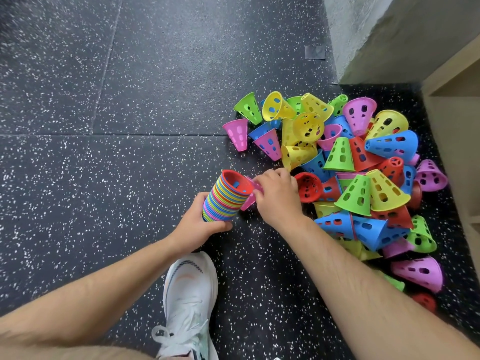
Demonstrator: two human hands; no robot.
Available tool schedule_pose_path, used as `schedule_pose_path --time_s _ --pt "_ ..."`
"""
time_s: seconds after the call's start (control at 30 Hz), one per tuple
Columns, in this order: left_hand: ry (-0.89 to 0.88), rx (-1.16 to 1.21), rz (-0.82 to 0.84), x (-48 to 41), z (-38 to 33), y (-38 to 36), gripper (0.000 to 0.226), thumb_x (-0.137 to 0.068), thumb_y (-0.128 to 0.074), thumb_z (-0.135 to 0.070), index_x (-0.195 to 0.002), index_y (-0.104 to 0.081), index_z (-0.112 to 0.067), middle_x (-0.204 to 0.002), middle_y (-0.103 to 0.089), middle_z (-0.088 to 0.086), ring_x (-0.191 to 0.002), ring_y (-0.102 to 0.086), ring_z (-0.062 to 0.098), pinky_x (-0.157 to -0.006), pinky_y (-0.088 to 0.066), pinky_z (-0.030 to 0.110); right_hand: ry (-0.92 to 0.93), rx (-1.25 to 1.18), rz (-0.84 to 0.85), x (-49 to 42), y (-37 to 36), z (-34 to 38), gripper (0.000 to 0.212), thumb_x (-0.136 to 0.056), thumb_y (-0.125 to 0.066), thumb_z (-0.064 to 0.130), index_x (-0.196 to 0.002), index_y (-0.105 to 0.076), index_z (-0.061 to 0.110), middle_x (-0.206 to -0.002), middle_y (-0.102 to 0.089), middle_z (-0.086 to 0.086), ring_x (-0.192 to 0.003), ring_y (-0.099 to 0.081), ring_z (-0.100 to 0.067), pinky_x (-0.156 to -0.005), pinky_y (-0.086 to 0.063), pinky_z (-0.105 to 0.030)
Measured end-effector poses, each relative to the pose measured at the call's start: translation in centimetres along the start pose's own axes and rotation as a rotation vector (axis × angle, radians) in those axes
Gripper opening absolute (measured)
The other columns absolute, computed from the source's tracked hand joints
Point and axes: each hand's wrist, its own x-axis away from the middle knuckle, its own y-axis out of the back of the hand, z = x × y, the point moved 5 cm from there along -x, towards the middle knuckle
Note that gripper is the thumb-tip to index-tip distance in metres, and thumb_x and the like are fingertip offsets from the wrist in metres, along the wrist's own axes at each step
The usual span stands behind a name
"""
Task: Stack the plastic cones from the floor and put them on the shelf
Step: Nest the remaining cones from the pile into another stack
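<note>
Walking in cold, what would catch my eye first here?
A bright heap of loose cones covers the floor on the right, beside a wooden shelf. At centre, the left hand grips a striped stack of nested cones, while the right hand pinches a pink cone at its open end.

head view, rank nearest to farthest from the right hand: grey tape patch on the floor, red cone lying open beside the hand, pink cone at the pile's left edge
1. red cone, just right of the right hand.
2. pink cone, farther off, up and left of the hand.
3. grey tape patch, farthest, near the top of the view.
</note>
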Motion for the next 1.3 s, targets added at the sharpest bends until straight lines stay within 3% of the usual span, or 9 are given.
schedule_pose_path --time_s 0.17,0.3,0.4,0.53,0.8,0.93,1.03,1.17,1.3 --pt "-0.012 0.05 -0.009 0.2 0.1 0.0 0.069 -0.062 -0.086 -0.023 -0.122 -0.052 -0.021 -0.106 -0.069 0.003 -0.084 -0.065 0.002 -0.076 -0.051 0.016 0.018 -0.087 -0.098 0.7 0.4 0.2 0.016 -0.097 -0.056 0.03 -0.103 -0.066 0.02 -0.107 -0.06 0.001 -0.111 -0.046 -0.026 -0.095 -0.037 -0.04" --pt "-0.018 0.063 -0.006 0.3 0.0 0.0 0.07 -0.062 -0.086 -0.023 -0.123 -0.051 -0.021 -0.103 -0.069 -0.003 -0.084 -0.066 -0.001 -0.077 -0.05 0.016 -0.078 -0.311 -0.234 1.1 2.3 -0.7 0.017 -0.101 -0.052 0.021 -0.11 -0.063 0.011 -0.127 -0.052 -0.015 -0.119 -0.047 -0.034 -0.096 -0.046 -0.044" --pt "-0.021 0.051 0.0 0.2 0.1 0.1 0.069 -0.062 -0.087 -0.026 -0.121 -0.051 -0.027 -0.104 -0.07 -0.003 -0.087 -0.067 0.003 -0.082 -0.051 0.024 -0.08 -0.449 -0.314 1.4 3.8 -1.1 0.021 -0.103 -0.046 0.023 -0.111 -0.059 0.01 -0.123 -0.055 -0.019 -0.113 -0.054 -0.037 -0.096 -0.047 -0.049" --pt "-0.042 0.009 0.013 0.4 -0.1 -0.1 0.071 -0.058 -0.088 -0.033 -0.119 -0.051 -0.029 -0.103 -0.067 -0.004 -0.085 -0.064 0.001 -0.081 -0.051 0.019 0.008 -0.488 -0.358 2.3 5.3 -0.1 0.02 -0.103 -0.047 0.021 -0.11 -0.06 0.009 -0.115 -0.06 -0.012 -0.106 -0.055 -0.032 -0.093 -0.046 -0.041" --pt "-0.076 -0.03 0.009 1.0 -0.6 -0.7 0.072 -0.064 -0.086 -0.022 -0.126 -0.05 -0.016 -0.102 -0.067 -0.002 -0.081 -0.063 -0.003 -0.078 -0.05 0.014 0.106 -0.417 -0.211 5.1 3.5 2.2 0.015 -0.101 -0.051 0.022 -0.111 -0.061 0.016 -0.108 -0.063 0.002 -0.103 -0.053 -0.027 -0.095 -0.04 -0.037" --pt "-0.075 -0.045 0.001 1.2 -0.3 -0.6 0.066 -0.076 -0.087 0.0 -0.128 -0.049 -0.01 -0.099 -0.069 -0.002 -0.079 -0.066 -0.005 -0.076 -0.049 0.011 0.017 -0.572 0.003 6.6 2.9 2.6 0.027 -0.102 -0.052 0.03 -0.128 -0.053 0.022 -0.109 -0.05 0.011 -0.119 -0.043 -0.016 -0.1 -0.037 -0.029" --pt "-0.074 -0.048 0.002 1.4 -0.3 -0.5 0.069 -0.069 -0.089 -0.013 -0.126 -0.05 -0.015 -0.101 -0.069 -0.001 -0.081 -0.065 -0.002 -0.075 -0.049 0.012 -0.039 -0.587 0.11 7.1 2.6 2.3 0.04 -0.102 -0.05 0.038 -0.14 -0.044 0.026 -0.12 -0.05 0.008 -0.128 -0.038 -0.011 -0.103 -0.034 -0.027" --pt "-0.058 -0.085 -0.001 1.5 -0.3 -0.7 0.068 -0.062 -0.086 -0.025 -0.121 -0.052 -0.022 -0.102 -0.069 0.0 -0.081 -0.064 -0.001 -0.076 -0.049 0.018 -0.057 -0.567 0.0 7.0 3.1 1.3 0.038 -0.102 -0.049 0.04 -0.136 -0.05 0.024 -0.129 -0.056 0.005 -0.127 -0.041 -0.011 -0.104 -0.036 -0.029" --pt "-0.06 -0.18 0.008 1.3 -0.5 -1.6 0.061 -0.068 -0.094 -0.012 -0.111 -0.052 -0.024 -0.095 -0.068 -0.003 -0.071 -0.059 -0.005 -0.068 -0.048 0.017 -0.088 -0.376 -0.151 6.2 3.1 -0.9 0.033 -0.098 -0.047 0.015 -0.129 -0.058 0.015 -0.14 -0.052 0.001 -0.124 -0.046 -0.024 -0.105 -0.039 -0.042"
